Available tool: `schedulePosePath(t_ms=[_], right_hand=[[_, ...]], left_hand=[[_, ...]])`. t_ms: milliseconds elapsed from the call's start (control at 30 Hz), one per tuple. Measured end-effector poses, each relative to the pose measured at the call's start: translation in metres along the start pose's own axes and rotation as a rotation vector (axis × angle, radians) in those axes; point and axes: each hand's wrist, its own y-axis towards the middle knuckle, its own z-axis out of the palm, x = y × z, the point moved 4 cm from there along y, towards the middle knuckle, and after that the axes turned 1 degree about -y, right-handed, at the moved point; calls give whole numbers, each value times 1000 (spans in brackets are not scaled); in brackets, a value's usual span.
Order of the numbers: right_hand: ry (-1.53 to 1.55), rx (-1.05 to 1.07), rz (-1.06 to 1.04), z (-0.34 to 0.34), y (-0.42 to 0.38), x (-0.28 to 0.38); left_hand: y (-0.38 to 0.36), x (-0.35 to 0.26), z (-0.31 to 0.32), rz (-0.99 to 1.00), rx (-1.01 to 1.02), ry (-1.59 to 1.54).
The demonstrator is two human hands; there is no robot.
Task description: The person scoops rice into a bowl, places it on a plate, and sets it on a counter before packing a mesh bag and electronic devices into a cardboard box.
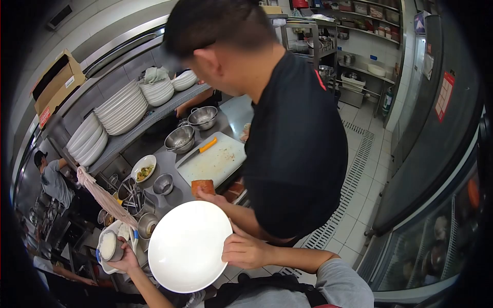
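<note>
R hand (245, 250) grips the rim of a big white plate (187, 246), fingers curled over the edge, thumb side on the face; plate tilted toward the camera, spreading left of that grip. L hand (125, 261) is closed around a small metal cup (110, 245) w/ white stuff in it, just left of the plate, cup at the plate's lower-left edge, can't tell if touching. Right above the R grip, a co-worker in a black shirt (295, 149) leans in; that person's hand (205, 191) holds an orange-brown block (203, 185) just above the plate's top rim. Further up from there: white cutting board (213, 161) w/ an orange-handled knife (202, 149) on it, then steel bowls (181, 137). Up-left of the L grip: a container of utensils (134, 197), a small bowl of greens (144, 168), and stacked white plates (120, 108) on the shelf.
</note>
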Motion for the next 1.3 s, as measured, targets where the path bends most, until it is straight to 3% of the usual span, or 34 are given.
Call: schedulePosePath(t_ms=[100,333,667,867,967,1000,1033,1167,1300], right_hand=[[88,-11,-46,8,9,9],[257,-13,-154,37,25,30],[451,41,-246,90,12,51],[361,102,-287,134,-20,56],[384,143,-275,145,-26,61],[364,139,-283,148,-28,64],[379,134,-259,149,-29,65],[447,254,-270,158,-37,70],[587,389,-183,160,-37,76]], left_hand=[[-3,-2,-26,-13,-219,-9],[-17,2,-40,-262,-241,-35],[-45,6,-41,-386,-229,-73],[-70,1,-44,-431,-176,-44],[-80,-5,-57,-457,-245,-72],[-83,-5,-60,-428,-180,-48],[-89,-10,-67,-423,-240,-27],[-106,-9,-48,-499,-5,-131],[-116,-19,-49,-689,42,-196]])
